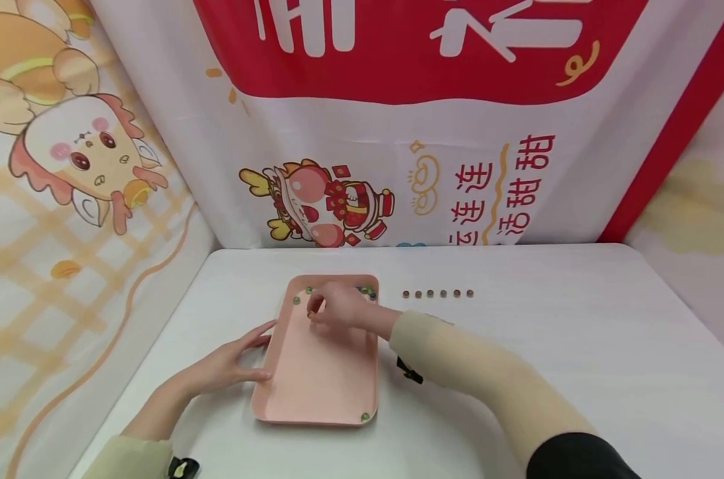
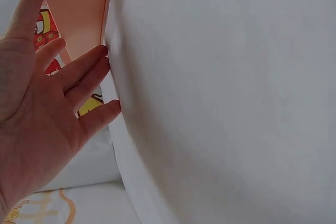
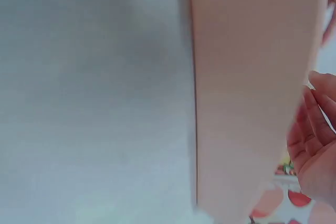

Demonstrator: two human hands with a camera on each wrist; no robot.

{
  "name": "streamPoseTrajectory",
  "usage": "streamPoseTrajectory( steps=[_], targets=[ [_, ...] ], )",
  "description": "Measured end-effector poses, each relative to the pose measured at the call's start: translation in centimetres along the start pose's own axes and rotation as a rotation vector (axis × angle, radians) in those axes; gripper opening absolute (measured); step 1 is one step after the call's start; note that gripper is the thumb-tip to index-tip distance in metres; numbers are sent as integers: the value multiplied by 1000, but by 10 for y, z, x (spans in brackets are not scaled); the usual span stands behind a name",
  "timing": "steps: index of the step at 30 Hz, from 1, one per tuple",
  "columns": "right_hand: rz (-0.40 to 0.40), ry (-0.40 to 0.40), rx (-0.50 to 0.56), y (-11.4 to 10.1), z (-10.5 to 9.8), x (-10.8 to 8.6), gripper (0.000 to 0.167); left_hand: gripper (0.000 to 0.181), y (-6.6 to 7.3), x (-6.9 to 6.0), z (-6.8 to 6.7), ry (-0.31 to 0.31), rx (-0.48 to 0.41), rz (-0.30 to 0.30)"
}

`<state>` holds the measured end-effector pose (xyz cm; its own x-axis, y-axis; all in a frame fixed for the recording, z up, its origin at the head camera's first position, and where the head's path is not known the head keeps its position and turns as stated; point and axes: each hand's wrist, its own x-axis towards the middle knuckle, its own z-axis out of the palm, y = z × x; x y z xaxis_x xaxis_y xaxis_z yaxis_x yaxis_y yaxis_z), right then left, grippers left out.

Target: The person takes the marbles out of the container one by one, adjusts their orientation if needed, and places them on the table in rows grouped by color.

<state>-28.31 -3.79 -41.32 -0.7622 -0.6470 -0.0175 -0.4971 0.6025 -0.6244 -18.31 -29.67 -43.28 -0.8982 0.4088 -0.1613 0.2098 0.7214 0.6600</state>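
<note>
- White backdrop [image 1: 350, 133] behind, w/ big red panel [image 1: 392, 76] up top, cartoon figure [image 1: 329, 206] & red lettering lower down; patterned cloth [image 1: 68, 256] on L side.
- White table [image 1: 547, 352] in front; pink tray [image 1: 314, 386] on it, L of ctr, long side running away from the person.
- R hand [image 1: 341, 307] over far part of tray, thumb & index pinching a small brown bead [image 1: 311, 315]; bead's just above tray floor or touching it, can't tell which.
- L hand [image 1: 225, 366] at tray's L edge, fingers spread & fairly straight, tips against the outer side; not gripping.
- Green beads [image 1: 297, 301] in tray's far L corner; green & blue beads [image 1: 368, 291] bunched in far R corner, partly behind R hand; single green bead [image 1: 364, 417] in near R corner.
- Six brownish beads [image 1: 443, 293] on table R of tray, in a straight row, spaced apart.
- Light sleeves [image 1: 458, 352] both arms; black band [image 1: 577, 456] on R arm.
</note>
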Motion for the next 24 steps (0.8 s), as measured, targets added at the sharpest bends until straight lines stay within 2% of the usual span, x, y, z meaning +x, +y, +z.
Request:
streamPoseTrajectory(
  steps=[4,11,15,24],
  targets=[
    [-14,16,-28,5,-18,-9,5,93,-2,-1,-2,10,17,-11],
    [-2,-4,76,12,-43,-35,8,92,-3,-5,-3,20,3,-18],
    [7,6,90,16,-58,-55,7,92,-2,-7,-3,24,-6,-2],
    [55,75,86,52,-85,-100,10,91,-2,-1,0,15,-11,44]
  ],
)
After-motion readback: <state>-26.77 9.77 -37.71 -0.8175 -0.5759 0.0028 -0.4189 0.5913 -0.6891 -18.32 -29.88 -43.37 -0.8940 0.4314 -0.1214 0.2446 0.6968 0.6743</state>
